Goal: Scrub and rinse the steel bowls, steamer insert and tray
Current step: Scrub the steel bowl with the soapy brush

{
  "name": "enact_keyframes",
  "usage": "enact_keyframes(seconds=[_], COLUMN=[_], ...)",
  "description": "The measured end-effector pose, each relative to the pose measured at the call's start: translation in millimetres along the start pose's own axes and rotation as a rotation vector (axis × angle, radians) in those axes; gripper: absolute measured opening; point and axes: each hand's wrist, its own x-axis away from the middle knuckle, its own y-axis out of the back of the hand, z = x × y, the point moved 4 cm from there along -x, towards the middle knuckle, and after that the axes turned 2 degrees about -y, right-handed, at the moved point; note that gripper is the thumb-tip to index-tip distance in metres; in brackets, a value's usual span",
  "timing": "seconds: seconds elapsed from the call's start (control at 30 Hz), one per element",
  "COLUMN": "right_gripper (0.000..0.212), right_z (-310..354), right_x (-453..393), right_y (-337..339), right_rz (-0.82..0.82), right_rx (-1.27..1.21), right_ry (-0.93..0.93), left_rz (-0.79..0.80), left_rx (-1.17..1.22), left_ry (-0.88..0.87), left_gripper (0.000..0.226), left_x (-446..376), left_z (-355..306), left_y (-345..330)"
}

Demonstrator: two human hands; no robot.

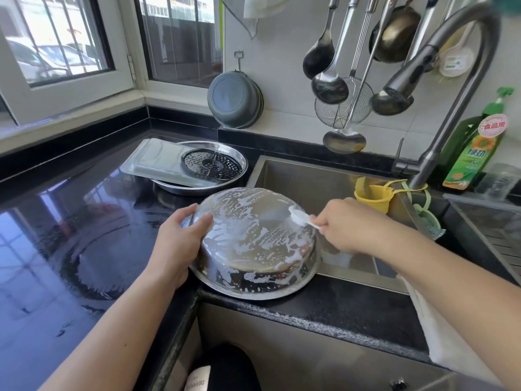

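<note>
From the head view, a steel bowl (255,244) sits upside down at the front corner of the dark table (84,221), tilted, its rim partly over the edge of the sink (310,176). That placing looks deliberate: the outside faces up for scrubbing and the suds can run toward the basin. White foam streaks its base and wall.

The left hand (180,241) steadies the bowl, its grip closed on the rim with the fingers curled over the far side, seemingly so the bowl does not slide under the strokes. The right hand (344,224) has its grip pinched on a small white scrubbing cloth (300,217), pressed against the bowl's upper right side. This bowl appears to be mid-scrub, rinsing not yet done.

Behind, on the table just beside the sink, a second steel bowl (231,162) holds the perforated steamer insert (211,165), with the tray (158,162) lying upside down across its left rim. They are stacked together, though I cannot tell whether they are washed.

The faucet (408,77) arches above the sink with no water visibly running, and a green detergent bottle (476,148) stands behind it within reach.
</note>
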Motion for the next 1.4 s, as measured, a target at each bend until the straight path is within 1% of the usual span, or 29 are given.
enact_keyframes(seconds=[0.1,0.13,0.17,0.2,0.27,0.33,0.37,0.47,0.5,0.53,0.63,0.67,0.7,0.8,0.83,0.87,0.97,1.0,1.07,1.13,1.17,1.23,1.3,1.33,1.37,1.4], right_gripper=[0.036,0.036,0.037,0.037,0.035,0.036,0.036,0.037,0.038,0.039,0.041,0.041,0.041,0.041,0.041,0.042,0.038,0.038,0.039,0.042,0.043,0.039,0.031,0.033,0.034,0.034], right_z=[33.6,40.8,40.7,34.6,14.1,5.4,10.7,44.1,46.7,41.5,11.3,7.2,11.9,46.3,49.7,44.7,13.1,10.0,24.0,43.7,46.9,33.9,16.1,12.9,18.5,29.2], right_x=[30.7,37.8,36.0,26.5,2.7,-5.5,-1.8,25.1,26.6,19.0,-9.7,-12.3,-9.6,14.6,16.2,9.2,-20.2,-23.1,-17.1,-1.9,0.9,-15.6,-30.7,-32.7,-30.9,-27.1], right_y=[-3.8,-4.2,-5.4,-5.5,-0.9,-1.9,-3.7,-9.4,-8.8,-5.7,9.7,9.1,7.7,-0.8,0.0,1.9,10.7,9.0,5.9,3.4,4.1,6.2,11.0,8.9,6.4,2.4], right_rz=[0.115,0.141,0.128,0.096,0.007,-0.027,-0.006,0.123,0.134,0.108,-0.018,-0.027,-0.008,0.123,0.132,0.108,-0.007,-0.013,0.039,0.125,0.141,0.074,-0.04,-0.072,-0.064,-0.028], right_rx=[-0.082,-0.084,-0.063,-0.032,-0.009,-0.006,-0.01,-0.077,-0.083,-0.06,0.023,0.027,0.025,-0.042,-0.044,-0.029,0.009,0.021,0.007,-0.073,-0.081,-0.044,0.02,0.035,0.043,0.022], right_ry=[0.176,0.219,0.225,0.192,0.038,-0.032,-0.015,0.166,0.181,0.149,-0.075,-0.101,-0.081,0.115,0.137,0.112,-0.081,-0.095,-0.008,0.11,0.128,0.053,-0.098,-0.13,-0.112,-0.045], left_rz=[0.0,0.001,-0.002,-0.003,-0.005,-0.001,-0.002,-0.004,-0.005,-0.004,0.001,0.002,0.002,0.008,0.012,0.015,0.007,0.008,0.008,0.007,0.006,0.007,0.009,0.01,0.011,0.015], left_rx=[-0.003,-0.005,-0.006,-0.003,0.007,0.011,0.009,0.0,0.0,0.0,0.004,0.005,0.001,-0.012,-0.014,-0.012,0.001,-0.005,-0.014,-0.012,-0.008,-0.003,-0.011,-0.017,-0.021,-0.022], left_ry=[0.017,0.019,0.019,0.02,0.018,0.017,0.019,0.028,0.028,0.028,0.022,0.022,0.024,0.034,0.036,0.036,0.021,0.02,0.023,0.03,0.029,0.022,0.014,0.015,0.02,0.026], left_gripper=[0.051,0.051,0.051,0.05,0.049,0.048,0.048,0.048,0.048,0.048,0.046,0.046,0.046,0.046,0.046,0.046,0.046,0.046,0.047,0.047,0.047,0.046,0.046,0.047,0.048,0.048], left_x=[-1.5,-1.4,-1.5,-1.1,0.3,1.0,0.5,-1.1,-1.2,-1.0,-0.1,-0.1,-0.6,-3.0,-3.1,-3.0,-2.2,-1.9,-2.7,-3.3,-3.4,-2.8,-2.4,-2.4,-3.3,-3.7], left_z=[2.0,2.0,1.5,0.9,-0.5,-0.5,0.0,0.9,0.9,1.2,0.3,1.0,1.9,4.4,4.5,4.5,3.0,3.1,4.4,5.1,5.2,4.6,3.5,4.1,4.9,5.5], left_y=[0.3,0.3,0.6,0.5,0.4,-0.4,-0.4,-0.6,-0.3,-0.4,-0.2,-0.4,-0.1,0.2,0.4,0.3,0.4,0.1,0.5,0.6,0.7,0.9,0.8,0.6,0.9,0.9])
